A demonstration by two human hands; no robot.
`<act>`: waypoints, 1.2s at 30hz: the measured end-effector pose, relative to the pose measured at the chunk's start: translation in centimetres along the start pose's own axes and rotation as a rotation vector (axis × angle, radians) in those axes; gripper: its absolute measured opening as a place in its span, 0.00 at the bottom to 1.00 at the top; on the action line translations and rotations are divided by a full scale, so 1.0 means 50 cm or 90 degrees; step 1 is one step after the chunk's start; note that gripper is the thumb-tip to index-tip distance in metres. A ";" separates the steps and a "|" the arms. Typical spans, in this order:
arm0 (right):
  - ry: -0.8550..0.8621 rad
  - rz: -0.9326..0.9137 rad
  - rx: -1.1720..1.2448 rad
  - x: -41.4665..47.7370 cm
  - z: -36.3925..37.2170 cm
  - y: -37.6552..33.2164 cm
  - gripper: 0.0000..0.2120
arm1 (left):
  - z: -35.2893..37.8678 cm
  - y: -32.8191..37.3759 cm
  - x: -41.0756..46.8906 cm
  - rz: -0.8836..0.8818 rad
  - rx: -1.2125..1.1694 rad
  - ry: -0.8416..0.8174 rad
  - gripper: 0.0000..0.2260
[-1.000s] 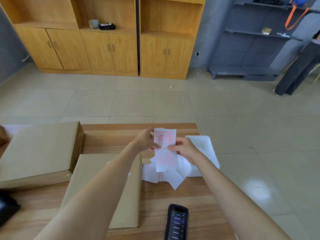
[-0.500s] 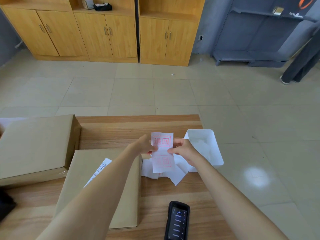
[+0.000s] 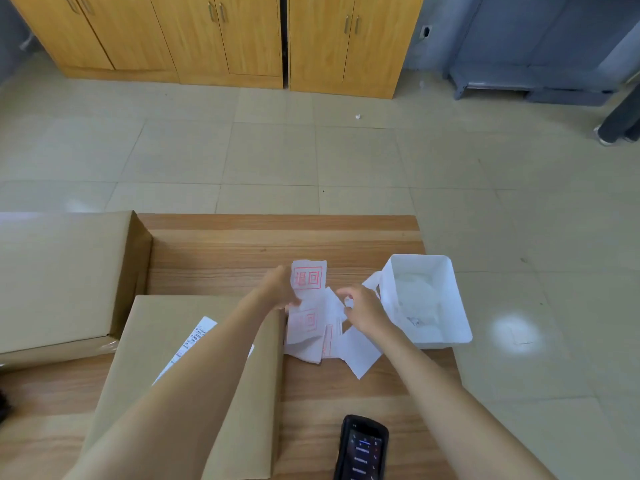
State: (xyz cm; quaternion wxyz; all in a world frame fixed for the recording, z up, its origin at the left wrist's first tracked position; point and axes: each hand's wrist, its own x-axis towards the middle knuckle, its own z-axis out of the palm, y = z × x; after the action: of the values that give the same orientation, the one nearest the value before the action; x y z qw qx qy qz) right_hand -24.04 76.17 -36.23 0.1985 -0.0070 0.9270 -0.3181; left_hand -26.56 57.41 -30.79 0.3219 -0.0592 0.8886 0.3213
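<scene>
Head view: the left hand [image 3: 278,289] pinches a paper slip [image 3: 308,277] with a red stamp and holds it up just left of the white tub [image 3: 459,303]. The right hand [image 3: 365,308] hovers between slip and tub, fingers curled; I cannot tell whether it pinches anything. Loose papers [image 3: 360,351] lie beside the tub's near left corner.

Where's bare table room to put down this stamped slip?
Bare wood runs along the far edge between the big box and the white tray, and nearer between the near box and the phone. Around the paper pile beside the tray it is crowded.
</scene>
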 end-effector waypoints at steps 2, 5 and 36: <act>0.007 0.008 -0.041 0.028 0.013 0.000 0.10 | -0.005 0.001 0.017 -0.001 0.040 0.005 0.22; -0.002 0.023 -0.084 0.054 0.032 -0.001 0.05 | -0.008 -0.002 0.038 0.004 0.084 0.004 0.24; -0.023 0.009 -0.146 0.058 0.043 0.019 0.27 | -0.001 0.013 0.044 -0.071 0.250 0.076 0.28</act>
State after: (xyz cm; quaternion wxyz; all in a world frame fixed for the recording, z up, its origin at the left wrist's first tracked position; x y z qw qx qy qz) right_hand -25.79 75.26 -39.39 0.2149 -0.0290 0.9537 -0.2082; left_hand -28.50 58.14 -31.75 0.2910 -0.0633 0.9471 0.1192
